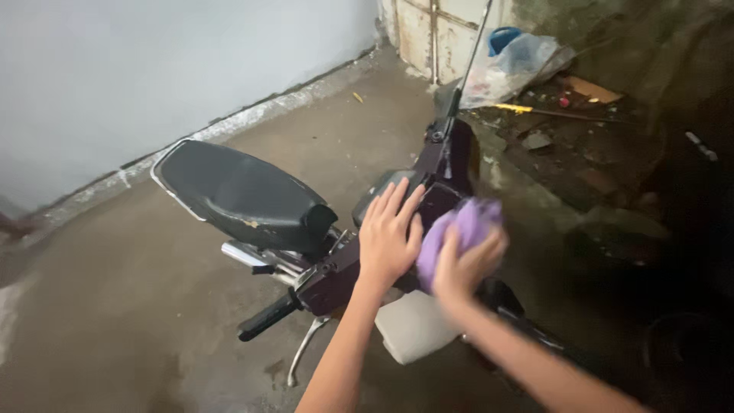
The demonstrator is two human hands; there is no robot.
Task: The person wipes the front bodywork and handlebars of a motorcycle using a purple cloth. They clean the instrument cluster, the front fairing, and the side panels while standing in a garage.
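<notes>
Your left hand [390,241] lies flat on the head of the motorbike [443,172], just left of your right hand [466,268], which presses a cloth [459,229] against the same part. The seat [241,195] sits left of both hands. The handlebar grip [264,317] juts out below the seat, with the lever [304,348] under it. Behind the bike, a plastic bag [516,65] lies by the wall [153,61]. The floor [115,306] lies beneath.
</notes>
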